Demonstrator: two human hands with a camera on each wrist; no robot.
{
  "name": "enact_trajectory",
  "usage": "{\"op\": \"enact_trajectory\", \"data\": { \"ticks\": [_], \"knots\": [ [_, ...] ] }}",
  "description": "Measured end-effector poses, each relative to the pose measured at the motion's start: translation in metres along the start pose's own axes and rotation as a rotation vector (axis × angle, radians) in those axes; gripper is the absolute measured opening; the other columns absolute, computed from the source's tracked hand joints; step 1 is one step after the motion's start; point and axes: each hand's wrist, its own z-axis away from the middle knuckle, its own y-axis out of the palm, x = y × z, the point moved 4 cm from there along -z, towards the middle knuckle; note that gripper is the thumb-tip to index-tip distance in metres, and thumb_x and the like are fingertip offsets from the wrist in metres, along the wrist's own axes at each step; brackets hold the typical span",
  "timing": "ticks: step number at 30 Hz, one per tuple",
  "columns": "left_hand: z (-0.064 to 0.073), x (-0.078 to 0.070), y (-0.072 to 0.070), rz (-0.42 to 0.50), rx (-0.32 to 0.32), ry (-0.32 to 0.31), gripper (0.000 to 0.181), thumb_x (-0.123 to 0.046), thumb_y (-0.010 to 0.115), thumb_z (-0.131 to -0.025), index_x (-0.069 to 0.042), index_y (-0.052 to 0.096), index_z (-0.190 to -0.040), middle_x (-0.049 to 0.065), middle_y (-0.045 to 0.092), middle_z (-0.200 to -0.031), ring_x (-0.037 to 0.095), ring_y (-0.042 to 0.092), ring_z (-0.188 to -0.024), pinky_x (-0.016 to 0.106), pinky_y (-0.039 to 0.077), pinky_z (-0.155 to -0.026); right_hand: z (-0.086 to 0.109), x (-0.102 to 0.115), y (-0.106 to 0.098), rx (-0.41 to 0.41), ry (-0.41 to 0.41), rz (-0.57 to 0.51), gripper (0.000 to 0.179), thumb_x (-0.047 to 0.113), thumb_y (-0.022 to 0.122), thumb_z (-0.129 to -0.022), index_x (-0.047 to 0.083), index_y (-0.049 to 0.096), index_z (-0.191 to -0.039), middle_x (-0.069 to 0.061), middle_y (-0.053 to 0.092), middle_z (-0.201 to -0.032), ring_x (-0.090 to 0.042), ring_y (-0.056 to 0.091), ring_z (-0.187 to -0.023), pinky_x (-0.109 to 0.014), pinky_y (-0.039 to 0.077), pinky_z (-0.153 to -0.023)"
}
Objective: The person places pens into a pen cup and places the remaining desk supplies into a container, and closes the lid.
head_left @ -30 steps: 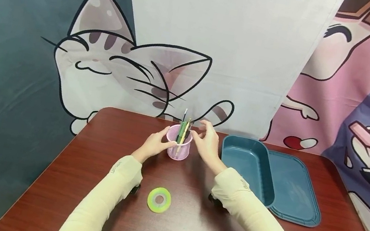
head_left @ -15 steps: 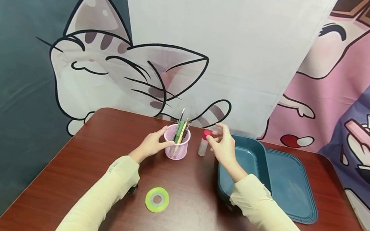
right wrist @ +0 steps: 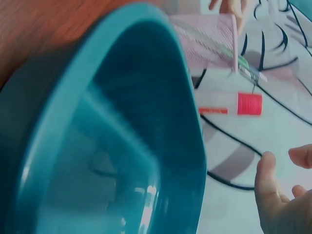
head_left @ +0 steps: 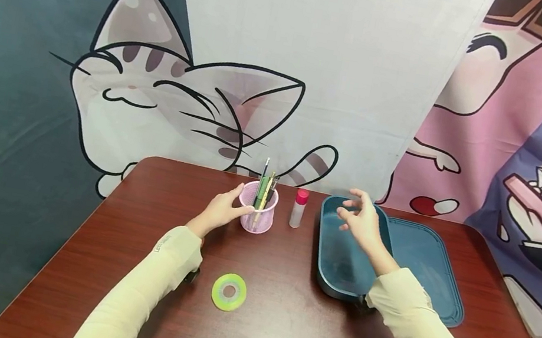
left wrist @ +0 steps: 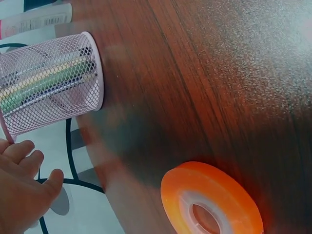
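Observation:
My left hand (head_left: 221,208) is at the left side of a pink mesh pencil cup (head_left: 262,221), fingertips right at its rim, fingers not wrapped round it. The cup stands upright and holds several pencils and pens (head_left: 264,192). Just right of it, a glue stick (head_left: 297,215) with a red cap (right wrist: 249,104) stands upright on the table. My right hand (head_left: 363,223) hangs over a teal plastic box (head_left: 333,263), fingers spread and holding nothing. In the right wrist view, thumb and fingers show apart beyond the box rim (right wrist: 44,131).
A roll of tape (head_left: 229,292) lies flat near the front; it looks orange (left wrist: 209,195) in the left wrist view. The flat teal lid (head_left: 429,267) lies partly behind the box on the right. A cartoon backdrop (head_left: 205,110) rises right behind the table's far edge.
My right hand has moved right, from beside the pencil cup, past the glue stick's cap, to above the box. The glue stick, hidden at first, now shows. My left hand stays at the cup.

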Motion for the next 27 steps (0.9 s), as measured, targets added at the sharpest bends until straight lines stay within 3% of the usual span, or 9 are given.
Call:
{"op": "enact_trajectory", "data": {
  "ticks": [6,11,16,20,27],
  "knots": [
    [0.0,0.001,0.0,-0.004,0.017,-0.024,0.082,-0.045,0.057,-0.081,-0.008,0.017,-0.142,0.013,0.03,-0.142,0.03,0.036,-0.126,0.043,0.031,-0.102,0.0,-0.013,-0.018,0.018,0.045,-0.04,0.053,0.004,0.055,-0.084,0.006,0.031,-0.132,-0.027,0.048,-0.114,-0.032,0.061,-0.085,-0.036,0.054,-0.058],
    [0.002,0.003,-0.003,-0.013,0.044,-0.019,0.085,-0.047,0.057,-0.08,-0.01,0.013,-0.143,0.011,0.025,-0.145,0.03,0.033,-0.128,0.045,0.029,-0.103,0.003,-0.021,-0.03,0.055,0.069,-0.018,0.055,0.005,0.054,-0.085,0.006,0.027,-0.134,-0.028,0.045,-0.117,-0.037,0.058,-0.09,-0.035,0.054,-0.059],
    [0.008,0.008,-0.009,-0.026,0.052,-0.016,0.086,-0.047,0.057,-0.081,-0.01,0.011,-0.143,0.011,0.022,-0.146,0.03,0.029,-0.13,0.046,0.027,-0.104,0.008,-0.031,-0.042,0.12,0.086,0.005,0.055,0.006,0.052,-0.087,0.002,0.025,-0.134,-0.03,0.043,-0.117,-0.023,0.062,-0.081,-0.036,0.054,-0.062],
    [0.018,0.014,-0.016,-0.058,0.028,0.009,0.084,-0.044,0.058,-0.081,-0.008,0.013,-0.143,0.014,0.025,-0.144,0.031,0.029,-0.13,0.046,0.027,-0.104,0.012,-0.038,-0.052,0.157,0.083,0.008,0.05,0.004,0.05,-0.088,-0.002,0.027,-0.132,-0.031,0.043,-0.114,0.0,0.057,-0.069,-0.033,0.054,-0.062],
    [0.038,0.036,-0.022,-0.076,-0.007,0.031,0.083,-0.042,0.061,-0.079,-0.007,0.018,-0.141,0.014,0.024,-0.145,0.03,0.027,-0.131,0.046,0.025,-0.105,0.018,-0.046,-0.071,0.166,0.068,0.07,0.043,0.004,0.051,-0.087,-0.008,0.035,-0.126,-0.027,0.045,-0.107,-0.002,0.058,-0.073,-0.032,0.054,-0.064]
  ]
}}
